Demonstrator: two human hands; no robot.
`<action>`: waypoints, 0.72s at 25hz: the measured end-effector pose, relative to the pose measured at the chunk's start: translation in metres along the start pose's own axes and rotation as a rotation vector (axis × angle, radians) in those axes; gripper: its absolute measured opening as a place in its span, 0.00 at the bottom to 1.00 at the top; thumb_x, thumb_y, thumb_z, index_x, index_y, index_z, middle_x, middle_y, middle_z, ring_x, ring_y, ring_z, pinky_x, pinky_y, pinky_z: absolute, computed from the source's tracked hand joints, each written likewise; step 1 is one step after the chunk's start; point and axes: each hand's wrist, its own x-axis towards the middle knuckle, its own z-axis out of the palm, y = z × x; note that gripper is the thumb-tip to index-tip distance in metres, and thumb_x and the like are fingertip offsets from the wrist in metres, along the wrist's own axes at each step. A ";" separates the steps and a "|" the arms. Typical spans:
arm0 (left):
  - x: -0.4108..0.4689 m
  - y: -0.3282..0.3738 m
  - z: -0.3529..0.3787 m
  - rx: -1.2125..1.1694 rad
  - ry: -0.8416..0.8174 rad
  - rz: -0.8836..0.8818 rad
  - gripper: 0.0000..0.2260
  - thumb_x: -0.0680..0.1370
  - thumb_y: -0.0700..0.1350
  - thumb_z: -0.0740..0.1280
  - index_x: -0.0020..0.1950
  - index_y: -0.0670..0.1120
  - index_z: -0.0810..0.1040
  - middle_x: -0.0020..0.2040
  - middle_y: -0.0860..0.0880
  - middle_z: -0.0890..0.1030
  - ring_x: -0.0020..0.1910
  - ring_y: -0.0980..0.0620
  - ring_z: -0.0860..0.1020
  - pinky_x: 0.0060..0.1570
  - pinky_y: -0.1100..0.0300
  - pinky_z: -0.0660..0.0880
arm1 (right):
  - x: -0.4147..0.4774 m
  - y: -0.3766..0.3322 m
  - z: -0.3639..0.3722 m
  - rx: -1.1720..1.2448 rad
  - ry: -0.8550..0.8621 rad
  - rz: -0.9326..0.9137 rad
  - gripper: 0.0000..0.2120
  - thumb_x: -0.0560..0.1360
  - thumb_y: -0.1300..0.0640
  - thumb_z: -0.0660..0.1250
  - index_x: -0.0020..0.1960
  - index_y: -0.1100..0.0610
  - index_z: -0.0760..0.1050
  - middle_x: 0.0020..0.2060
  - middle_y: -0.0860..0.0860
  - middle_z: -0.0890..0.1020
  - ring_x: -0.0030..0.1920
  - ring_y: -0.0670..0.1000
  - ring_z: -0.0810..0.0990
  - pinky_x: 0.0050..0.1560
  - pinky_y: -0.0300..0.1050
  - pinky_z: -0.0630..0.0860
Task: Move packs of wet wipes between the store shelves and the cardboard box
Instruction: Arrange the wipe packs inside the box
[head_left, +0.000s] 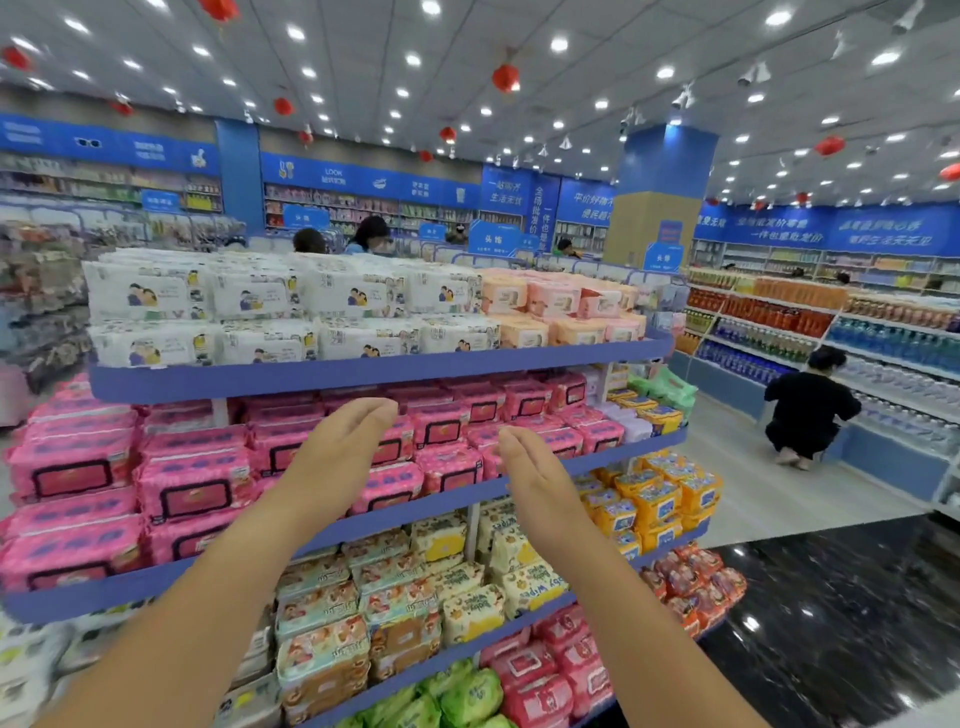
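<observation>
A bright shop is stretching away under white ceiling spots, with red lanterns hanging from the ceiling. In front, a blue shelf unit is carrying rows of wet wipes. White packs are sitting behind the top shelf edge. Pink packs are filling the second shelf from its left end to past its middle, and yellow packs are lying at the right end of the shelf below. The left hand and the right hand are hovering in front of the middle of the pink row, palms facing each other. Each hand's fingers are lying straight and pressed together, gripping nothing. Across the aisle on the right, a person in black is crouching at shelves of bottles.
</observation>
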 end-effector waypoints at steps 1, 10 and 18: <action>0.004 -0.008 0.004 -0.003 0.029 -0.019 0.19 0.84 0.60 0.57 0.71 0.55 0.74 0.69 0.57 0.76 0.69 0.54 0.73 0.65 0.55 0.68 | 0.013 0.008 0.000 0.005 -0.036 -0.012 0.23 0.84 0.42 0.52 0.76 0.49 0.64 0.67 0.41 0.71 0.69 0.45 0.69 0.64 0.41 0.64; -0.047 -0.082 -0.052 0.082 0.463 -0.310 0.18 0.84 0.58 0.59 0.70 0.52 0.76 0.65 0.55 0.78 0.65 0.53 0.75 0.62 0.57 0.69 | 0.064 0.052 0.108 0.044 -0.503 -0.029 0.25 0.82 0.39 0.52 0.73 0.51 0.67 0.68 0.43 0.71 0.69 0.46 0.69 0.68 0.48 0.67; -0.197 -0.189 -0.155 0.123 0.679 -0.622 0.07 0.85 0.54 0.59 0.54 0.61 0.77 0.58 0.58 0.80 0.60 0.56 0.77 0.59 0.56 0.71 | -0.003 0.090 0.283 0.025 -0.835 0.064 0.20 0.83 0.39 0.52 0.68 0.47 0.70 0.63 0.43 0.75 0.66 0.48 0.73 0.66 0.49 0.70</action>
